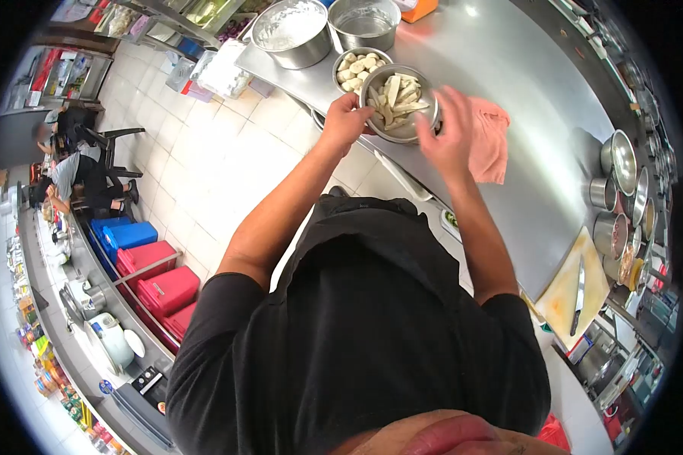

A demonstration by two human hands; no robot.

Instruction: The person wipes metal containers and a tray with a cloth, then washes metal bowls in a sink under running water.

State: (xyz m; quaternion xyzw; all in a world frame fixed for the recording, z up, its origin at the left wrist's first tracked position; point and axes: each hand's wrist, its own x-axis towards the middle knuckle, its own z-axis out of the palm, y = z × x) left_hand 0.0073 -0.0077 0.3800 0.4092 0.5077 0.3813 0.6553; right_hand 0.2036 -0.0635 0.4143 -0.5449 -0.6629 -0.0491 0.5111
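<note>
A round metal bowl (369,97) of pale cut strips (399,97) is in front of me at the steel table's edge. My left hand (347,123) grips its left rim, the thumb on top and the fingers partly hidden. At the bowl's right side is my right hand (449,135), slightly blurred, its fingers apart and nothing seen in them. Whether it touches the rim I cannot tell. Just behind sits a second metal bowl (337,74) with pale rounded chunks (359,68). A salmon-coloured cloth (489,144) lies right of my right hand.
Two large metal pots, one with white residue (292,30) and another (364,23), stand at the table's far end. A knife (580,292) rests on a cutting board (573,280) at right. Several metal bowls (621,163) line the right side. Red bins (167,290) and two people are at left.
</note>
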